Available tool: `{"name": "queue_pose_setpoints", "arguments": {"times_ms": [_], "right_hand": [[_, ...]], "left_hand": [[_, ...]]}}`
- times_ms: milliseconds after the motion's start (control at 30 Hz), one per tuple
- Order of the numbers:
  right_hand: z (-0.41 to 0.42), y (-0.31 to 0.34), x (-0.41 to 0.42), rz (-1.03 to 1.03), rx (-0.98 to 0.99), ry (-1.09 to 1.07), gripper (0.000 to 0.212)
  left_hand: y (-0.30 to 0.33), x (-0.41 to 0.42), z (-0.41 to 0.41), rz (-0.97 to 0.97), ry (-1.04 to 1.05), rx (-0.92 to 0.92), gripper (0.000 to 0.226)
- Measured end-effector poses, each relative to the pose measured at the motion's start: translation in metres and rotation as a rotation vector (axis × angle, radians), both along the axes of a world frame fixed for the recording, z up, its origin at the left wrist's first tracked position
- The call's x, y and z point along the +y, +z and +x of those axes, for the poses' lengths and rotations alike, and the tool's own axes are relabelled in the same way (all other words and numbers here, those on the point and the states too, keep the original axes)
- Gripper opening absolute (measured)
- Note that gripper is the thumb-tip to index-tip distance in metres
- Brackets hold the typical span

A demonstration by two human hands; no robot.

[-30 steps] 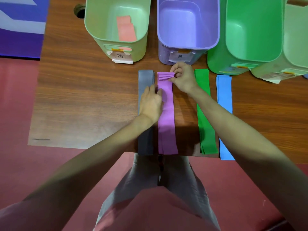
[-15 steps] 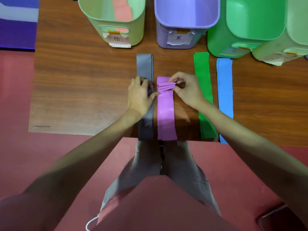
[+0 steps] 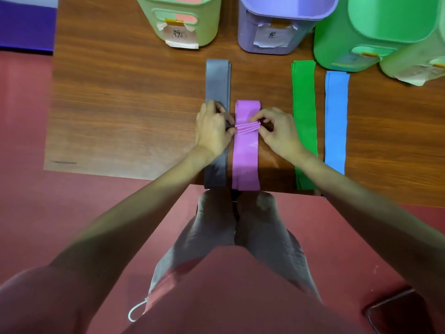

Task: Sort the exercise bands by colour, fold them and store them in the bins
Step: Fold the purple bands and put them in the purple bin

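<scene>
Seen from the head camera, a purple exercise band [image 3: 246, 155] is laid flat on a wooden table [image 3: 125, 112], its long axis running from the near table edge toward the bins, with the near end slightly overhanging that edge. Its folded far end is doubled back toward the person, and the loose edges are gathered into a bunch of pleats across the band's width, about midway along the visible length.

The pleats are pinched at their right end by the right hand [image 3: 277, 131], with thumb and forefinger curled closed on the material. The left end of the pleats is met by the left hand [image 3: 213, 130], whose fingers are curled; whether the band is actually pinched by it or only pressed cannot be told. That hand also lies over a grey band [image 3: 218, 80], which is stretched parallel just to the left.

To the right, well apart from the purple strip, a green band [image 3: 304, 92] and a blue band [image 3: 336, 112] are laid side by side along the same axis.

At the far edge, a pale green bin [image 3: 204, 27] holding a pink band [image 3: 187, 0], a purple bin [image 3: 248, 27], a green bin [image 3: 337, 39] and another pale green bin [image 3: 414, 66] are lined up, the first two bearing paper labels.
</scene>
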State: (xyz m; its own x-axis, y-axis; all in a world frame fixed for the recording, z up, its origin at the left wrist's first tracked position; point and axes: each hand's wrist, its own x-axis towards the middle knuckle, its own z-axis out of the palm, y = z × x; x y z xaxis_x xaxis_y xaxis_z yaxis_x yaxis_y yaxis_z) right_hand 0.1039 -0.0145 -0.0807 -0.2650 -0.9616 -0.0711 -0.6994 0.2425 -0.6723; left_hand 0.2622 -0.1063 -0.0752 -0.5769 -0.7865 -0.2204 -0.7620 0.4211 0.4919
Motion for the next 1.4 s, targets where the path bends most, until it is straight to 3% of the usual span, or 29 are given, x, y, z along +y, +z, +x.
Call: {"name": "queue_pose_setpoints", "arguments": {"times_ms": [133,267,333,433,533,600,700,967,1233,1400], "right_hand": [[-0.005,0.001,0.004,-0.007,0.137,0.186,0.022],[-0.009,0.011,0.003,0.062,0.168,0.292,0.034],[-0.012,0.017,0.000,0.109,0.099,0.273,0.042],[-0.013,0.023,-0.013,0.126,-0.107,0.075,0.038],[-0.017,0.020,-0.030,0.071,0.001,-0.042,0.034],[-0.020,0.014,-0.040,0.215,0.076,0.025,0.046],[-0.020,0.007,-0.046,0.303,0.103,0.114,0.037],[-0.021,0.030,-0.048,0.260,-0.024,0.179,0.020],[-0.037,0.046,-0.046,0.121,0.094,0.030,0.023],[-0.031,0.052,-0.035,-0.013,0.242,-0.023,0.022]], "left_hand": [[0.011,0.006,0.002,-0.059,0.010,0.117,0.028],[0.007,0.014,0.009,-0.213,-0.230,0.220,0.015],[-0.001,0.016,0.012,-0.250,-0.315,0.214,0.018],[-0.010,0.020,0.016,-0.266,-0.348,0.222,0.018],[-0.012,0.020,0.017,-0.286,-0.369,0.229,0.020],[-0.012,0.020,0.017,-0.306,-0.396,0.217,0.020],[-0.012,0.019,0.018,-0.333,-0.436,0.203,0.020],[-0.014,0.019,0.021,-0.337,-0.503,0.161,0.022],[-0.008,0.007,-0.003,-0.320,-0.566,0.066,0.050],[-0.007,-0.001,-0.010,-0.326,-0.558,0.038,0.048]]}}
